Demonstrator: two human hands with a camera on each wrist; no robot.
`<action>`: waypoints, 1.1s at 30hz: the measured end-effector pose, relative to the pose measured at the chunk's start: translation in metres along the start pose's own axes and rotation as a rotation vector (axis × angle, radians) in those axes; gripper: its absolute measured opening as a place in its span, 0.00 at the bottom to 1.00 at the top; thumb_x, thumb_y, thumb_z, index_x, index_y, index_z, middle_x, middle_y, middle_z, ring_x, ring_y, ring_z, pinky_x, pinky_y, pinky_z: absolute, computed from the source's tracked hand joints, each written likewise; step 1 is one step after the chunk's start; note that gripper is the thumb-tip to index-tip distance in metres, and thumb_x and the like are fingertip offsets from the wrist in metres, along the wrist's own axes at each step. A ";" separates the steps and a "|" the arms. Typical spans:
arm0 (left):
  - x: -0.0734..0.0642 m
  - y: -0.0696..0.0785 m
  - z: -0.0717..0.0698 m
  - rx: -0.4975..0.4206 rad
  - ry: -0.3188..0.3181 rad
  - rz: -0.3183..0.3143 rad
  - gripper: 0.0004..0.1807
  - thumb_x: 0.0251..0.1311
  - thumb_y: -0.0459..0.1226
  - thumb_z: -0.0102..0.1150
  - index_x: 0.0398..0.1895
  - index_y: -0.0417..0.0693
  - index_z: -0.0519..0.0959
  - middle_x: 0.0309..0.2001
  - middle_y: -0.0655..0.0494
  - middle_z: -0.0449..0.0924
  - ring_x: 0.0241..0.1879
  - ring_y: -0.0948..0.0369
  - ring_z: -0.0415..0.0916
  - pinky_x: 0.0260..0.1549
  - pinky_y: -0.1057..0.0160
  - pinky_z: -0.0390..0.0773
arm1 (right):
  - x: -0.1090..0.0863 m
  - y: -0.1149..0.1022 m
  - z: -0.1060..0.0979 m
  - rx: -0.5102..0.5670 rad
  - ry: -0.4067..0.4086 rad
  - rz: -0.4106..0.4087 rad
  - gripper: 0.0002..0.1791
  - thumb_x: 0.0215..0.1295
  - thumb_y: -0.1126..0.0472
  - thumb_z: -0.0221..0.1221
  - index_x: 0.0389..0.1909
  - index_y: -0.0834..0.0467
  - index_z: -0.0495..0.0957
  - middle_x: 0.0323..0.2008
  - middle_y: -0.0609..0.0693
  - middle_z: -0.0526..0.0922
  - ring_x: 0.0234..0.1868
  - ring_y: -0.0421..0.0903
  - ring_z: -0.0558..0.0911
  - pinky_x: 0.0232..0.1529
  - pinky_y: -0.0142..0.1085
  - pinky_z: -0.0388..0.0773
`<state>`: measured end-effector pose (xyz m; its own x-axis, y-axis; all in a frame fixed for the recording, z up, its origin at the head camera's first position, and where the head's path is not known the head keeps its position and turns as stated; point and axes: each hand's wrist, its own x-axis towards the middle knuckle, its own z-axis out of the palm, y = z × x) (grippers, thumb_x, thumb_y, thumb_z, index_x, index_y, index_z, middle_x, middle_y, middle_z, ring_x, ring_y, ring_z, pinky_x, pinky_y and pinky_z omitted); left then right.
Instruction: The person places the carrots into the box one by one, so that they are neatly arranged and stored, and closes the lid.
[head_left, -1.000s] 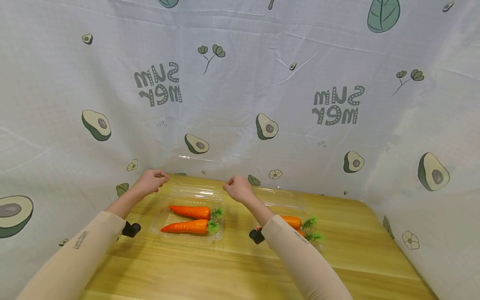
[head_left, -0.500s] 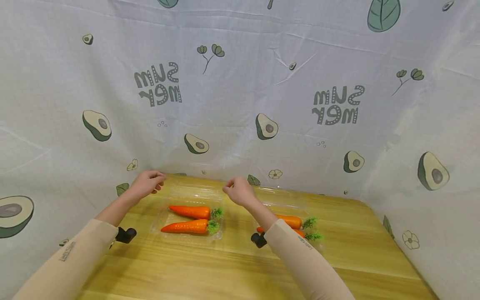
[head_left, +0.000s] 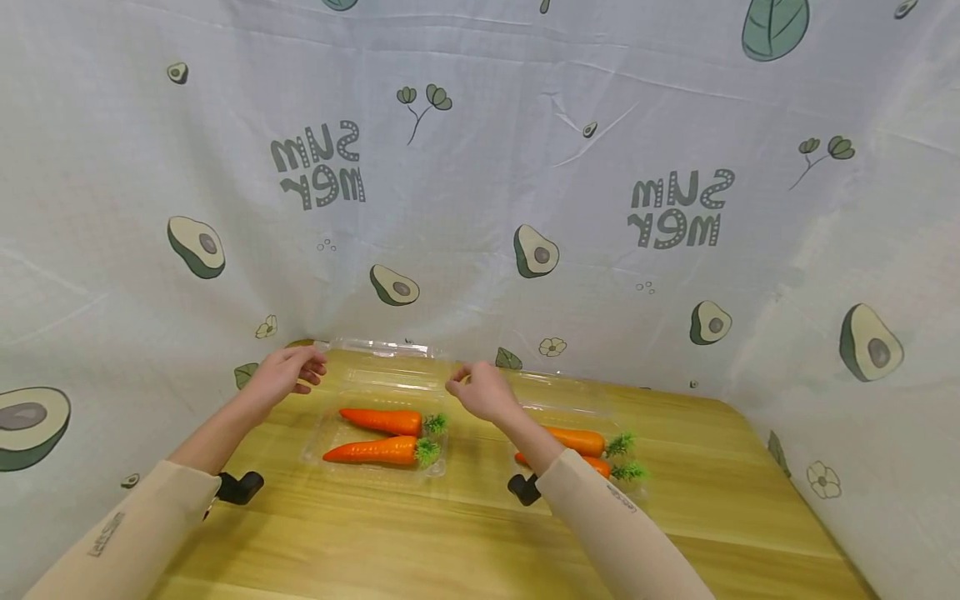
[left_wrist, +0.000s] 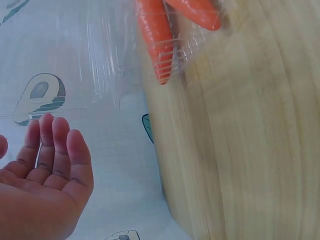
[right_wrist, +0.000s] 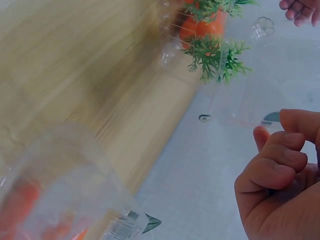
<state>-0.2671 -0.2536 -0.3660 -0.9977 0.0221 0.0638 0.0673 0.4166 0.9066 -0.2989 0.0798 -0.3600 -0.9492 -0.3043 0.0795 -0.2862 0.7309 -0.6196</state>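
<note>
Clear plastic clamshell (head_left: 375,433) with two carrots (head_left: 378,437) sits on the wooden table (head_left: 465,533), its lid (head_left: 378,348) raised between the hands; left hand (head_left: 283,375) relaxed and holding nothing, right hand (head_left: 480,390) curled, empty; unsupported, the lid risks flopping either way

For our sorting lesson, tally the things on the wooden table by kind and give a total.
Carrots: 4, two in the left box, two in the right box
Clear plastic boxes: 2
Total: 6
</note>
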 end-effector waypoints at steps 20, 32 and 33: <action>-0.028 0.001 0.001 0.000 0.026 0.008 0.36 0.78 0.56 0.36 0.57 0.29 0.76 0.52 0.38 0.81 0.46 0.51 0.78 0.42 0.59 0.82 | -0.021 0.000 0.003 -0.030 -0.048 -0.027 0.18 0.70 0.54 0.61 0.55 0.59 0.81 0.23 0.47 0.76 0.21 0.42 0.70 0.22 0.34 0.65; -0.043 -0.009 0.005 0.066 0.006 0.063 0.28 0.78 0.50 0.43 0.61 0.35 0.76 0.55 0.39 0.79 0.49 0.52 0.75 0.43 0.59 0.80 | -0.033 -0.001 0.008 -0.005 -0.093 -0.013 0.23 0.71 0.55 0.60 0.62 0.60 0.77 0.18 0.45 0.69 0.17 0.41 0.65 0.18 0.33 0.61; -0.044 -0.010 0.006 0.069 0.004 0.062 0.27 0.78 0.50 0.44 0.62 0.35 0.76 0.56 0.39 0.79 0.49 0.52 0.75 0.43 0.60 0.80 | -0.034 0.000 0.009 -0.005 -0.099 -0.013 0.23 0.71 0.55 0.60 0.63 0.60 0.77 0.18 0.45 0.70 0.17 0.41 0.65 0.19 0.34 0.61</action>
<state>-0.2239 -0.2534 -0.3804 -0.9915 0.0462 0.1213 0.1286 0.4762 0.8699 -0.2653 0.0843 -0.3695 -0.9281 -0.3723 0.0099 -0.2993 0.7297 -0.6148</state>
